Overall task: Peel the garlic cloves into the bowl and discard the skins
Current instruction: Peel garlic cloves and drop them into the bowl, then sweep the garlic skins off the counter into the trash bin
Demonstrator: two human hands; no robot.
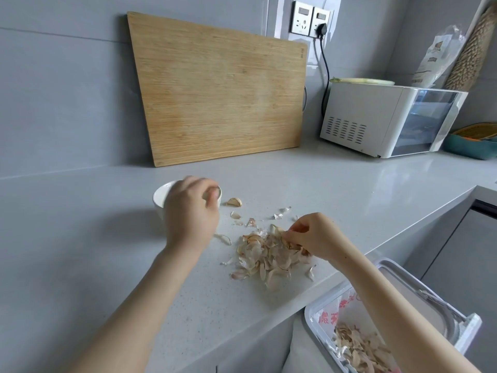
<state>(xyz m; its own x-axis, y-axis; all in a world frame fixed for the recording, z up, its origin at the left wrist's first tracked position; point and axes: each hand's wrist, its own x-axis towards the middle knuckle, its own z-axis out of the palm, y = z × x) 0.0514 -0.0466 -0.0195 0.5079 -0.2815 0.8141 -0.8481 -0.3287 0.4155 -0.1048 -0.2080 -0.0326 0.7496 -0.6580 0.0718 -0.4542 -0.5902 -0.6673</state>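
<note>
Two bare hands are over a pale grey, finely speckled stone countertop (349, 189). The left hand (188, 211) hovers above a small, round, glossy white bowl (161, 195) and hides most of its rim. Its fingers are curled and blurred, and a pale clove-like shape shows at the fingertips, but whether the hand grips it cannot be told. The right hand (314, 238) pinches a few papery flakes at the far edge of a heap of garlic skins (266, 257). The skins are thin, curled and cream to pinkish tan, and they lie loose on the counter near its front edge.

One unpeeled garlic clove (234, 202), plump and crescent-shaped with a tan husk, lies just right of the bowl. Small scattered flakes (278, 215) dot the surface between the clove and the heap.

Below the counter edge, at lower right, stands an open white plastic bin (308, 323) lined with a clear bag printed in red. More discarded skins (360, 345) lie inside it.

A large bamboo cutting board (220, 95) with fine straight grain leans against the grey wall. To its right sits a boxy white countertop oven (357, 114) with a vented side and a glass door.
</note>
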